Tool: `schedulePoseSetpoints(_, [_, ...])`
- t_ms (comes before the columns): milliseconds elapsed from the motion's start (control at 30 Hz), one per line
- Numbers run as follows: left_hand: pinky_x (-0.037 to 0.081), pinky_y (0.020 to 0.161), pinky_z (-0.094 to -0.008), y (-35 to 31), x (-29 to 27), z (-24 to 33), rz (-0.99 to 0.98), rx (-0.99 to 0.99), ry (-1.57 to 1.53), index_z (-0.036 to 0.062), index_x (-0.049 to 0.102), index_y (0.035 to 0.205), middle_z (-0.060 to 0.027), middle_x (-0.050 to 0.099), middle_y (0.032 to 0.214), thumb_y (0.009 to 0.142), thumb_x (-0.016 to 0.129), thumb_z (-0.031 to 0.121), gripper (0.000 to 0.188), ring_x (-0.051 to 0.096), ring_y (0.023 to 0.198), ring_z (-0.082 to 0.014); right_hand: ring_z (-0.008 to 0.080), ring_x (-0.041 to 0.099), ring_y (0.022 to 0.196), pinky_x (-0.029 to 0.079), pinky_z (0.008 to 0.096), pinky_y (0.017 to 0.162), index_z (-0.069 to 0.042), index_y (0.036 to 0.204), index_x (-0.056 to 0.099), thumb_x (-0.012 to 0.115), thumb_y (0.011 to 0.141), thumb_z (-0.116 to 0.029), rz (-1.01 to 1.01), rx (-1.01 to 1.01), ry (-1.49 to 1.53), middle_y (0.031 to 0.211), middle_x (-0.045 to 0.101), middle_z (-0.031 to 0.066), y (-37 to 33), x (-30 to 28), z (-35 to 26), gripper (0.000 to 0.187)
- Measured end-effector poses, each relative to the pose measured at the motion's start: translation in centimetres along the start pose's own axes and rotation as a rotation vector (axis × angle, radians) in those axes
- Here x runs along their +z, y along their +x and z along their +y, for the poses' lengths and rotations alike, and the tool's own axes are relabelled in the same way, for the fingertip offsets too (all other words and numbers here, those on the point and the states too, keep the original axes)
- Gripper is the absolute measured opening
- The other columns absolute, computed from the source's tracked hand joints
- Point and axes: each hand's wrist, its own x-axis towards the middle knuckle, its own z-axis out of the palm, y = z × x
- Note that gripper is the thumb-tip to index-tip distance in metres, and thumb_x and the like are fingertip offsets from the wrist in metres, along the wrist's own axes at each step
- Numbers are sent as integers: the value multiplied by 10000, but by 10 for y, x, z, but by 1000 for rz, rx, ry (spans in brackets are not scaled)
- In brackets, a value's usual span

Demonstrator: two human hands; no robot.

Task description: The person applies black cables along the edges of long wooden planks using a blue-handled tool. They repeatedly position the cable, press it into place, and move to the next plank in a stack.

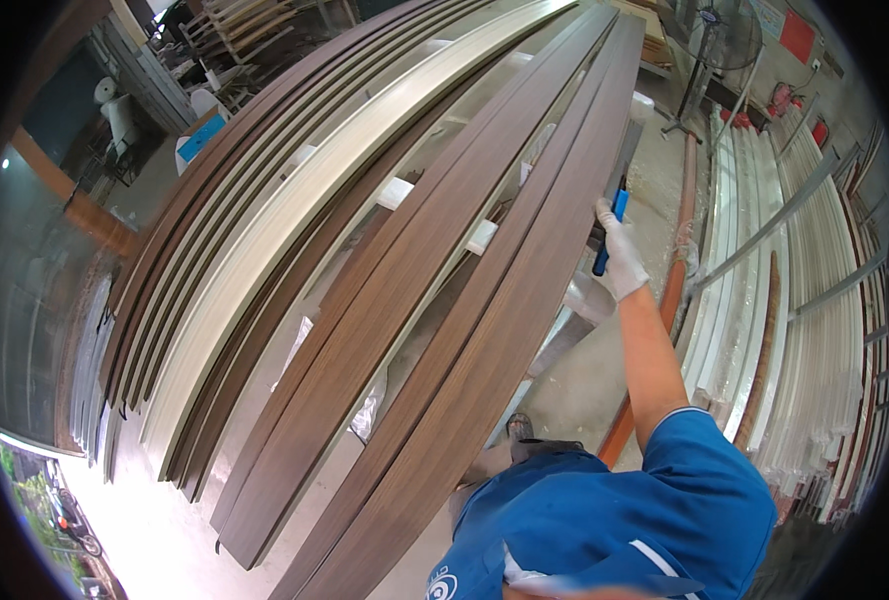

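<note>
My right hand (621, 250), in a white glove, is closed around a slim blue-and-black hand tool (619, 206) whose exact kind I cannot make out. Blue shows both above and below the fingers. It is beside the right edge of a long brown wood-grain board (524, 300); whether it touches the edge is unclear. Another brown board (364, 300) lies to the left, with a gap between them. My left hand is out of sight.
A cream board (304, 185) and several dark strips (179, 250) lie farther left on supports with white blocks (482, 236). Long white profiles (744, 260) fill a rack at the right. A standing fan (709, 45) is at the far right, near an orange pipe (670, 300).
</note>
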Motion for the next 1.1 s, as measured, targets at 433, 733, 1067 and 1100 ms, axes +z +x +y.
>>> schedulePoseSetpoints(433, [385,1191,-486,-14,31,7,-24,8,-8,151,393,1605,-165,505,1553,933,740,542,851,470,1406,-328,135,613,819,493,332,755,-69,936,719,749,993,-378,119,-173,-164,873,692,11,12,15,-4,315])
schedulePoseSetpoints(733, [396,1181,-485,-26,59,12,-77,24,-10,146,411,1594,-165,519,1538,937,736,538,831,484,1391,-325,127,607,839,492,335,788,-69,996,722,745,997,-397,71,-166,-315,902,690,-5,5,21,-17,329])
schedulePoseSetpoints(1067, [409,1169,-483,-19,75,27,-110,57,-57,141,431,1582,-165,534,1520,940,732,532,810,499,1374,-322,146,613,575,495,322,520,-128,967,664,708,1024,-408,119,-84,65,759,650,18,26,23,-9,289])
schedulePoseSetpoints(1100, [410,1168,-483,-16,75,27,-110,63,-66,140,433,1581,-165,536,1519,941,731,532,808,501,1372,-321,146,597,551,483,325,503,-128,952,660,703,1025,-425,116,-44,96,735,639,17,27,25,-10,308])
